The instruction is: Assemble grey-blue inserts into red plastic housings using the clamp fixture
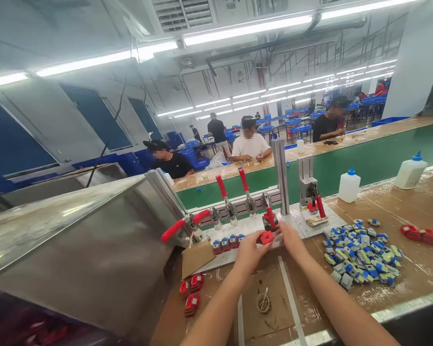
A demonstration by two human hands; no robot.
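Note:
Between the thumb and fingers of my left hand [250,252] is a red plastic part [266,237], held just in front of the fixture. My right hand [288,239] is at the lowered red handle [270,217] of a toggle clamp, its fingers closed at the handle's lower end; the fingertips are partly hidden. Under that clamp sits a dark block [270,226]. To the left of my left hand, several blue-and-grey pieces in red parts [224,244] stand in a row on the white fixture base [222,262].
More toggle clamps [225,197] line the metal rail. A second clamp stand [312,197] and a pile of blue-and-grey pieces [362,254] are on the right. Red parts [192,303] lie at left, a small cup [263,303] in front. Glue bottles [349,186] stand behind. Co-workers sit across the green belt [332,168].

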